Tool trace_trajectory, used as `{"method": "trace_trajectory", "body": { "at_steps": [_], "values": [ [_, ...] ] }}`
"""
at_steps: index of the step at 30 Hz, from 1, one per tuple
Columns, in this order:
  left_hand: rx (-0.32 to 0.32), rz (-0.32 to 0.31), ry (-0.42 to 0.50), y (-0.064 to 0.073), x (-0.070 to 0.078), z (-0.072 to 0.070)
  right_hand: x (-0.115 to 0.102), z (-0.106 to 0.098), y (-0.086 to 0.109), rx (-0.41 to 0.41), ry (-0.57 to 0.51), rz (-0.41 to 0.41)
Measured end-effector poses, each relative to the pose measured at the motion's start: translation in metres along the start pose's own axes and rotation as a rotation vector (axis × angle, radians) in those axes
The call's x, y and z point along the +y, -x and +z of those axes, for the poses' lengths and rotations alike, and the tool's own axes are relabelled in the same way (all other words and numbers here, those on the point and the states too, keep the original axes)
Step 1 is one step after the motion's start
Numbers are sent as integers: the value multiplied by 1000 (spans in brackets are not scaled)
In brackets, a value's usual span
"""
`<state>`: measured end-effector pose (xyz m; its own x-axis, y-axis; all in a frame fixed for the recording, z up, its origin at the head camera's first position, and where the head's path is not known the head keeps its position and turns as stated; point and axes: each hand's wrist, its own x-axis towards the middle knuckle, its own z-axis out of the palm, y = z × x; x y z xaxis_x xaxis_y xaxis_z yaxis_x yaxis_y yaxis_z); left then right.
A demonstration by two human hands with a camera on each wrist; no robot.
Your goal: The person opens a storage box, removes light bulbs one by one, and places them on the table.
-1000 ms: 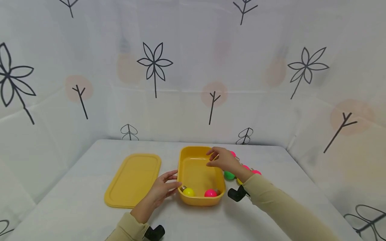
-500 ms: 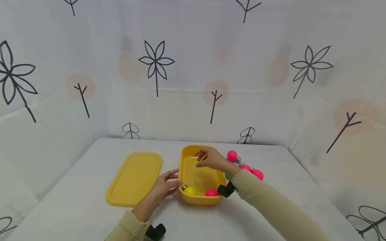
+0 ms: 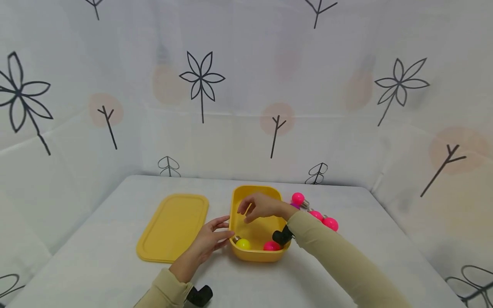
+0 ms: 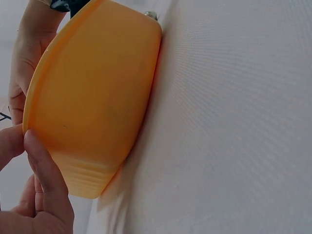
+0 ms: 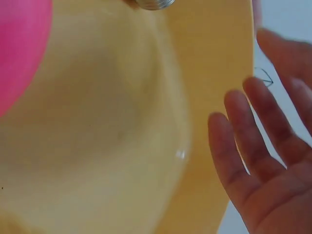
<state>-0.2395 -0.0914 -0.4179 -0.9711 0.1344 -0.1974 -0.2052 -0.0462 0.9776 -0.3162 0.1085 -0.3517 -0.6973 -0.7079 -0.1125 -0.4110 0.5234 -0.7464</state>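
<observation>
A yellow plastic box (image 3: 259, 256) stands on the table, with a yellow light bulb (image 3: 243, 244) and a pink light bulb (image 3: 271, 246) lying at its near end. At the box's left side my left hand (image 3: 209, 237) pinches the rim between thumb and finger, as the left wrist view shows. My right hand (image 3: 263, 206) hovers over the inside of the box, fingers loosely bent and apart. Nothing lies in that right hand (image 5: 273, 161) in the right wrist view, where the pink bulb's globe (image 5: 22, 48) and a metal screw base (image 5: 155, 3) also appear.
A flat yellow lid (image 3: 173, 226) lies on the white table (image 3: 115, 239) left of the box. Right of the box are several more bulbs, among them a pink bulb (image 3: 298, 198) and a purple bulb (image 3: 295, 205), partly behind the right arm. A patterned cloth hangs behind.
My right hand has moved left, from the box's right rim to over its middle. My left hand keeps its hold on the rim. The camera view has shifted slightly.
</observation>
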Motion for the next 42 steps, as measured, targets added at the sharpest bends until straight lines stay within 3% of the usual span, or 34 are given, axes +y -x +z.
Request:
{"method": "trace_trajectory", "body": {
  "at_steps": [10,21,34,42],
  "values": [
    [4,0,-4,0,0,0,-3,6,-5,-285,99,35],
    [-6,-3,-8,0,3,0,-9,12,-8,-482,185,88],
    [4,-12,-10,2,3,2,-10,12,-3,-499,190,119],
    [12,0,-8,3,1,1,-12,6,7,-423,162,95]
  ]
}}
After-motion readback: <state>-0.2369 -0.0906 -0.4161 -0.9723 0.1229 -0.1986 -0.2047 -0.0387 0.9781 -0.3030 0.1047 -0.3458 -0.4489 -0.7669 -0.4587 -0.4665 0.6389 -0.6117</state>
